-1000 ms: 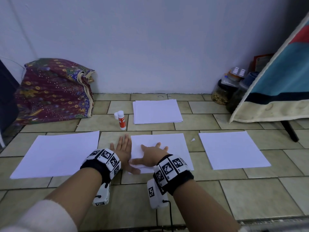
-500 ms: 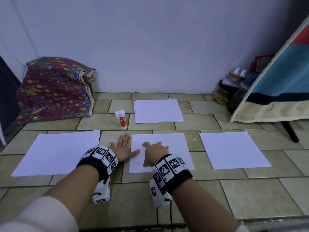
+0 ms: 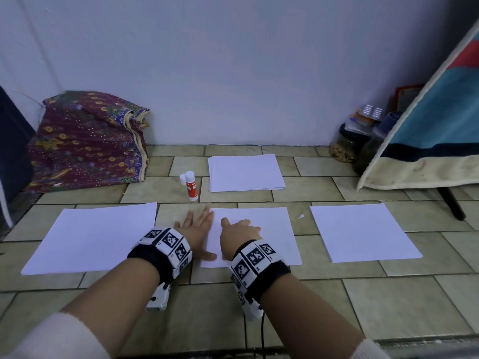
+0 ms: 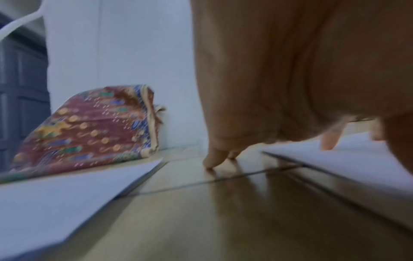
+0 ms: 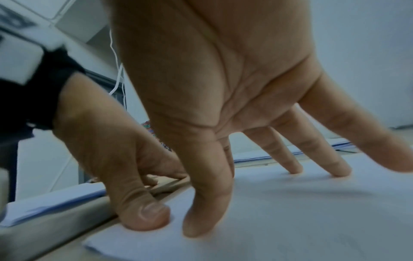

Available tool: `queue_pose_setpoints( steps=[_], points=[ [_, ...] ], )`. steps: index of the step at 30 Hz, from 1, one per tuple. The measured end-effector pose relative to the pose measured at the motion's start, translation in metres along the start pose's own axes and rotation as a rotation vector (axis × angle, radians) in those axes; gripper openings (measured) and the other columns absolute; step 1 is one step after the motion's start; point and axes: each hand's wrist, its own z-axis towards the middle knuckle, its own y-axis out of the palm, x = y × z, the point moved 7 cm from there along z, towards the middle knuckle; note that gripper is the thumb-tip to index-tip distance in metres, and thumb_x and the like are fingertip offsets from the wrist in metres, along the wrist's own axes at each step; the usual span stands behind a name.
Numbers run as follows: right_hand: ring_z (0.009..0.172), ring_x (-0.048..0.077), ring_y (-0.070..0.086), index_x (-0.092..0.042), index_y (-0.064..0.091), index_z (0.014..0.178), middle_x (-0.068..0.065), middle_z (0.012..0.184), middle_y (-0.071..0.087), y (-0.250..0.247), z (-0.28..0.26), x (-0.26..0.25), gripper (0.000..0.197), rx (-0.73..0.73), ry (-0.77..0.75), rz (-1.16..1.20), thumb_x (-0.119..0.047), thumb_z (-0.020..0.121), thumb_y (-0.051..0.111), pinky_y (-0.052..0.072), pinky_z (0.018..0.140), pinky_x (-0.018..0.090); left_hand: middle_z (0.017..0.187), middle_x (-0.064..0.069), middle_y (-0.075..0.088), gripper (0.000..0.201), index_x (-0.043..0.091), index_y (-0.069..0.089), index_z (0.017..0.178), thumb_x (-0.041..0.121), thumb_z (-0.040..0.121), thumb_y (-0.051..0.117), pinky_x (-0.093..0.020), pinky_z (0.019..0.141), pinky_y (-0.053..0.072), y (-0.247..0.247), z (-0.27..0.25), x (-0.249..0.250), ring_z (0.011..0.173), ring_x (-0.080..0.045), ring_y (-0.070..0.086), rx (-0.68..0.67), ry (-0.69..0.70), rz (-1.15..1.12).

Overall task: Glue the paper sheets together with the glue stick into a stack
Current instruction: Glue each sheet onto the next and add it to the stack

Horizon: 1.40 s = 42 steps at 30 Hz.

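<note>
- White paper: 3 single sheets in a row on the floor – left sheet (image 3: 90,237), mid sheet (image 3: 269,234), right sheet (image 3: 363,231) – plus 1 stack (image 3: 246,173) behind the mid sheet, nr the wall.
- 1 glue stick (image 3: 191,186), red/white, upright, just left of the stack; its white cap (image 3: 183,179) sits beside it, touching or nearly.
- 2 hands, both w/ marker wristbands. Left hand (image 3: 197,230) flat, fingers straight & spread; thumb tip presses the mid sheet's near-left corner, other fingers lie on tile along the sheet's left edge.
- Right hand (image 3: 239,235) on the mid sheet's left part, fingers (image 5: 292,159) spread wide, tips pressing the paper, palm arched off it; holds nothing.
- 1 small white paper scrap (image 3: 300,216) on tile btwn mid & right sheets.
- Floor (image 3: 388,294): beige-olive tiles, dark grout, slight gloss.
- Room: plain pale wall (image 3: 233,73) behind. 1 folded patterned maroon cloth (image 3: 88,141) at left by the wall. At right, several jars (image 3: 347,143) in the corner (count unclear) & a blue/red/cream fabric panel (image 3: 435,141) leaning in.
</note>
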Motion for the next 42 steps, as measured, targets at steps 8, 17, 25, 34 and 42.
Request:
queue_pose_setpoints(
  steps=[8,17,25,34,42],
  points=[
    [0.145,0.027,0.018,-0.022,0.003,0.153,-0.001,0.159,0.015,-0.009,0.012,-0.014,0.099,0.028,-0.273,-0.042,-0.02,0.082,0.073,0.016,0.111,0.065,0.159,0.002,-0.021,0.108,0.018,-0.015,0.152,0.06,0.085,0.058,-0.056,0.117,0.002,-0.005,-0.001,0.0,0.146,-0.027,-0.021,0.04,0.001,0.168],
    [0.123,0.026,0.05,-0.021,0.03,0.141,0.004,0.13,0.057,-0.029,0.031,0.083,0.064,0.132,-0.111,0.132,-0.052,0.09,0.055,0.025,0.113,0.047,0.158,0.004,-0.025,0.111,0.016,-0.019,0.151,0.064,0.084,0.056,-0.058,0.117,0.0,-0.002,0.004,-0.003,0.144,-0.025,-0.026,0.025,0.011,0.168],
    [0.114,0.022,0.054,-0.012,0.043,0.129,0.004,0.12,0.059,-0.046,0.036,0.125,0.074,0.29,0.037,-0.078,-0.048,0.073,0.077,0.045,0.096,0.034,0.157,0.005,-0.027,0.114,0.018,-0.02,0.151,0.064,0.082,0.058,-0.055,0.118,0.0,-0.003,0.007,-0.006,0.144,-0.022,-0.027,0.031,0.017,0.158],
    [0.111,0.025,0.057,-0.009,0.06,0.117,0.008,0.121,0.061,-0.045,0.031,0.083,0.028,0.27,-0.022,-0.2,-0.014,0.09,0.053,0.045,0.086,0.031,0.132,0.0,0.047,0.08,0.018,0.044,0.132,0.075,0.078,0.052,-0.035,0.09,0.038,-0.037,-0.02,0.018,0.121,-0.021,0.042,0.237,0.031,0.272],
    [0.123,0.028,0.043,-0.011,0.054,0.128,0.009,0.127,0.055,-0.022,0.023,0.035,0.037,0.336,-0.134,-0.138,-0.019,0.092,0.054,0.042,0.097,0.035,0.131,-0.004,0.041,0.061,0.016,0.043,0.136,0.048,0.088,0.061,-0.036,0.092,0.045,-0.027,-0.025,0.053,0.121,-0.022,0.039,0.272,0.161,0.186]
  ],
)
